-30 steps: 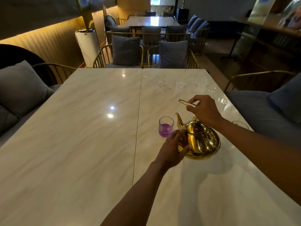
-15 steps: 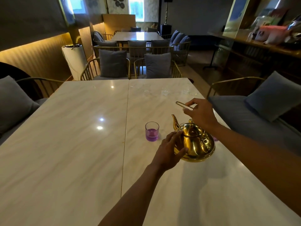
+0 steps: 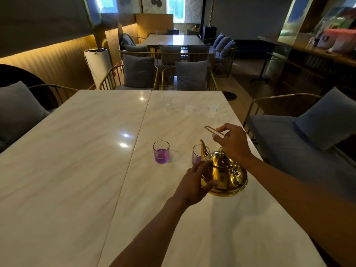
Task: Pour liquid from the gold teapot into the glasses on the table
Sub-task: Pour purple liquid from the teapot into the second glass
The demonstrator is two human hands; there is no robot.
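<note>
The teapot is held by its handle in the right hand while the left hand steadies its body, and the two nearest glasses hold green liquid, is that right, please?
Not quite: the liquid is purple, not green, as the head view shows in both near glasses. The rest stands: the right hand holds the handle of the teapot and the left hand steadies its body.

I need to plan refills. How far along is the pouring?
Done: one glass holds purple liquid. In hand: right hand grips the gold teapot handle, left hand steadies its body, spout at a second glass with some purple. Left: clear glasses at the far end.
</note>
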